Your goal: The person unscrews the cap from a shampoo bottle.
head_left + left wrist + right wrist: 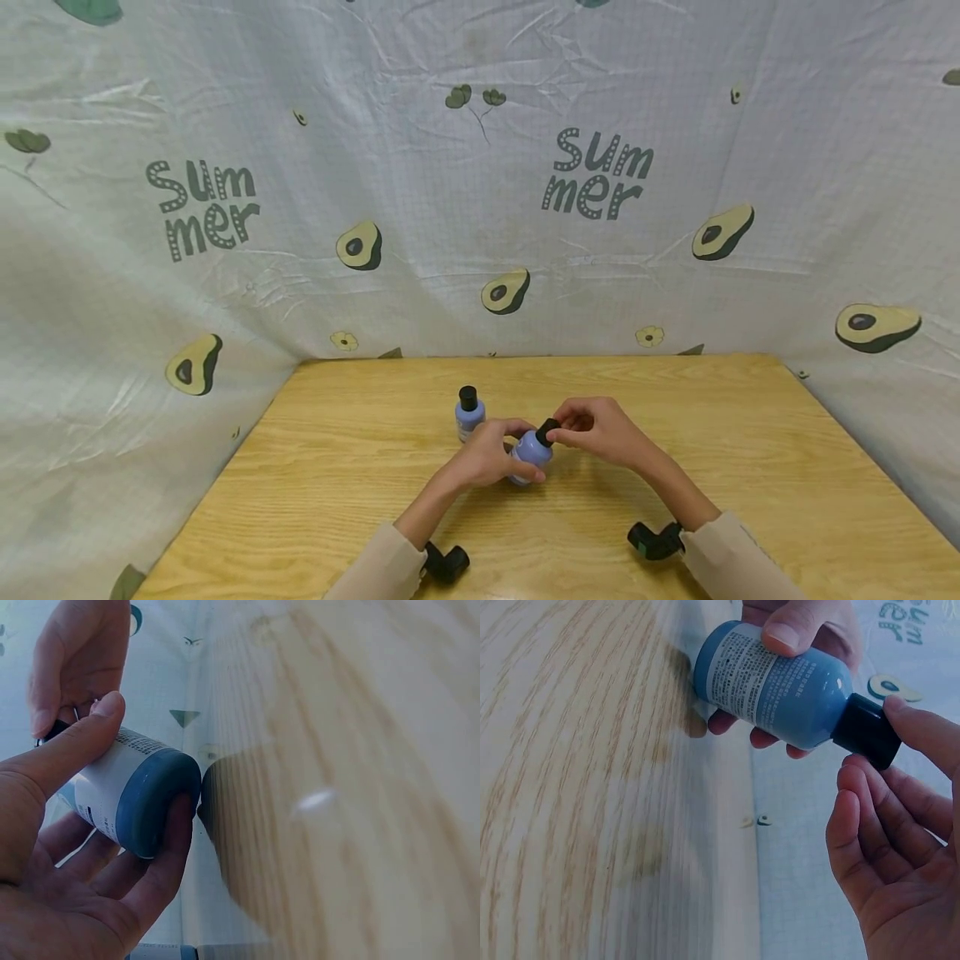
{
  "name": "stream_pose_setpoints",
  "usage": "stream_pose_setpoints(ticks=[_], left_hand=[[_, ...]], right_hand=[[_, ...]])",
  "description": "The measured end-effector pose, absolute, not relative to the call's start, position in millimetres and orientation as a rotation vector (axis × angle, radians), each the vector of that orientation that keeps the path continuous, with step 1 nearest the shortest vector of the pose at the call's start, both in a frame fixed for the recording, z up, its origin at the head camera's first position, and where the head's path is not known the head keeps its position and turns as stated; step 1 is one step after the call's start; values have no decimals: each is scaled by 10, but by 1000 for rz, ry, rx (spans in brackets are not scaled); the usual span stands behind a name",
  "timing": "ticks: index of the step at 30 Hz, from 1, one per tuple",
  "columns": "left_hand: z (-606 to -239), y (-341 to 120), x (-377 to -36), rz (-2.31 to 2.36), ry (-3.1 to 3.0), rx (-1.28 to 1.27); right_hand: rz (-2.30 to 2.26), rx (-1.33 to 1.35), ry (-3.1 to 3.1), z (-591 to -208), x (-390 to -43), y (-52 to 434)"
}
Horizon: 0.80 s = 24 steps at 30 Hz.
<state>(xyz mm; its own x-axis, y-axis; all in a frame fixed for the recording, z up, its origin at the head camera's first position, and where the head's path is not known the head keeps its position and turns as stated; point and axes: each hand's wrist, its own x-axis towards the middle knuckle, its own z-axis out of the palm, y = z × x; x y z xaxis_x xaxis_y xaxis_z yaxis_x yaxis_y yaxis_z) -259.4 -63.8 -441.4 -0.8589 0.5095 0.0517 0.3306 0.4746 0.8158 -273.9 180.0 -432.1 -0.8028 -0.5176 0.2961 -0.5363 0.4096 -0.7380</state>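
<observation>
So on the far left there's just the crinkly avocado-print sheet [112, 275] with "Summer" written on it, and it wraps round the back and both sides of the wooden counter [315, 467]. Moving in, a second little blue bottle with a black cap [468, 412] stands upright on the counter just behind and a bit left of the left hand, not touching it as far as I can tell. Then the left hand [487, 457] has the blue bottle [531, 452] in a proper grip: thumb over the top of the label, fingers curled underneath the body, and the bottle is tipped over with its bottom end pointing back toward the left wrist. The left wrist view shows that round base [154, 799] right up close, cradled between the thumb [71, 750] and the fingers. The black cap [866, 729] points over to the right, and the right hand [600, 429] has its fingertips pinched on it while the other fingers hang loosely curled beneath. Both hands meet just above the counter, about mid-way across it. Nearer the person, a black wrist camera [446, 562] sits at the left beige sleeve and another black camera [654, 540] at the right sleeve.
</observation>
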Motion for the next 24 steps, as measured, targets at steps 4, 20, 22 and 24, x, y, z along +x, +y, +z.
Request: stream_pose_setpoints(ticks=[4,20,22,24], left_hand=[[-4426,-637,-2598,1324,2518,747],[-4427,-636,-2597,1305,2486,823],[-4427,-636,-2595,1303,2488,824],[-4430,-639,-2595,1303,2489,823]], right_hand=[[1373,980,-2628,-4324,-2734,1803],[1398,934,-2689,-4284,-2717,1816],[1409,929,-2695,-4281,-2713,1813],[1414,939,-2696,-4278,-2712,1810]])
